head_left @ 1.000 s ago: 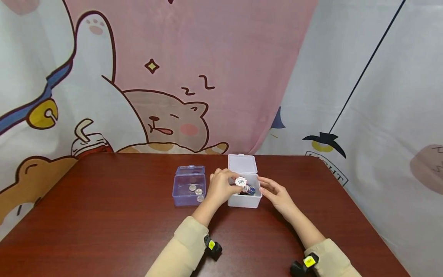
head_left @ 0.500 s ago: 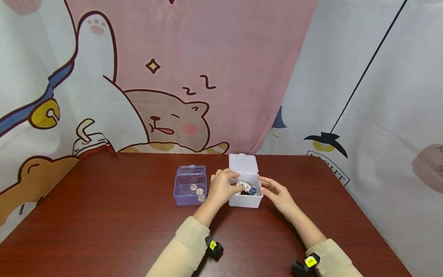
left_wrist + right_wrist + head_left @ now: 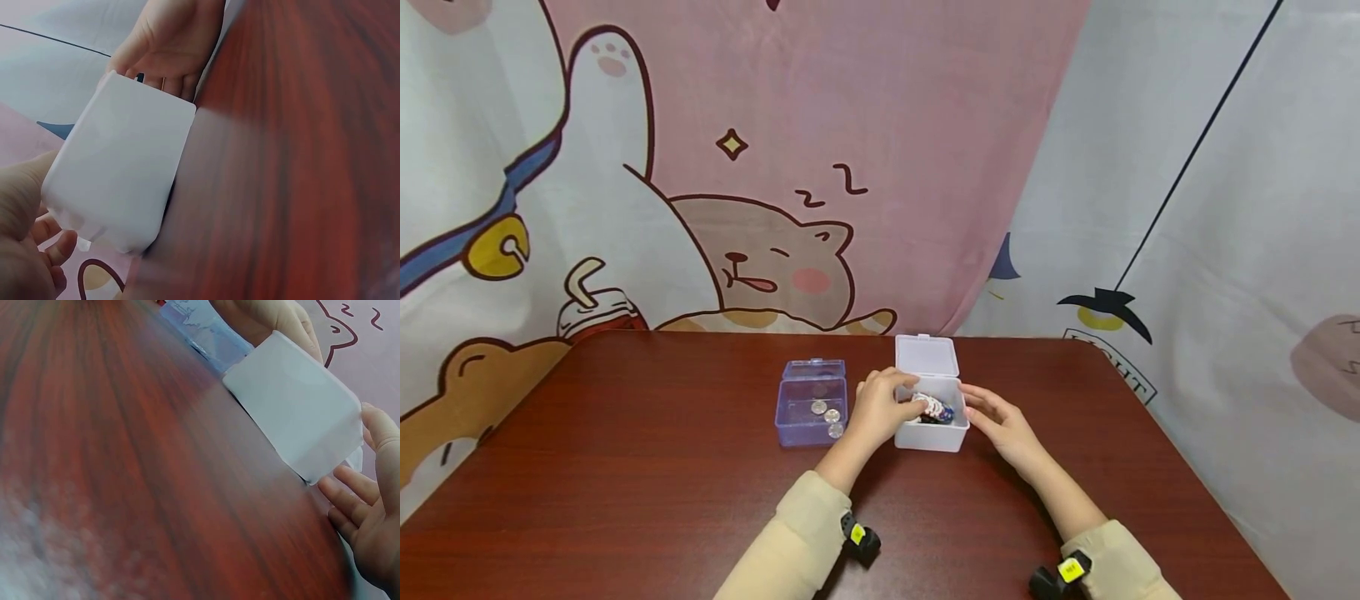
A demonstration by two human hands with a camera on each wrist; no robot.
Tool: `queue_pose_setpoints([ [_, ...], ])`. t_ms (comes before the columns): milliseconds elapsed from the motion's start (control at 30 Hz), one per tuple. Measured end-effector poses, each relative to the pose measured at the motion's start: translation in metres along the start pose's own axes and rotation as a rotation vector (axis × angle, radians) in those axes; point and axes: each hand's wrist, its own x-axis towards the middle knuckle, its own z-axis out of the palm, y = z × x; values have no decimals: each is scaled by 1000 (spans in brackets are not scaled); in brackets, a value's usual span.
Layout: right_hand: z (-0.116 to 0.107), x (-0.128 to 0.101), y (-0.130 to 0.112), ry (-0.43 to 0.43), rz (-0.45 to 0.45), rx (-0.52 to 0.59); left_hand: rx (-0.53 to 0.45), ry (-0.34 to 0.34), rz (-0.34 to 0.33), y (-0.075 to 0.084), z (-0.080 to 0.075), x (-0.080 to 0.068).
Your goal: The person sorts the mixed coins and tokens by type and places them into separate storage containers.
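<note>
A white plastic box [image 3: 931, 439] stands with its lid [image 3: 927, 356] raised at the back. Inside it lies a small heap of poker chips [image 3: 938, 408], white, blue and dark. My left hand [image 3: 877, 406] is at the box's left wall, thumb over the chips and forefinger apart from it, with no chip visible between them. Against the right wall, the loosely extended fingers of my right hand [image 3: 1009, 429] touch the rim. In the left wrist view the box [image 3: 122, 150] hides the chips.
Left of the white box stands a translucent blue-purple box [image 3: 797, 433], lid raised, with several silver coins [image 3: 831, 415]. Both boxes are on a reddish-brown table [image 3: 647, 483]. A cartoon-printed curtain [image 3: 925, 167] hangs behind the table.
A white poker chip marked 100, held up by my left fingers a second ago, has dropped onto the heap in the white box. Both hands have stayed in about the same place.
</note>
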Motion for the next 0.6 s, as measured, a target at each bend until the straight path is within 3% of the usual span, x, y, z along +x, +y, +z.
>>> queue_pose_setpoints([
  [367,-6,-6,-4,81,10,-18,-79,17,33,7,-11,-3],
  [600,-10,-12,-3,114,47,-16,-87,-9,72,13,-23,-5],
])
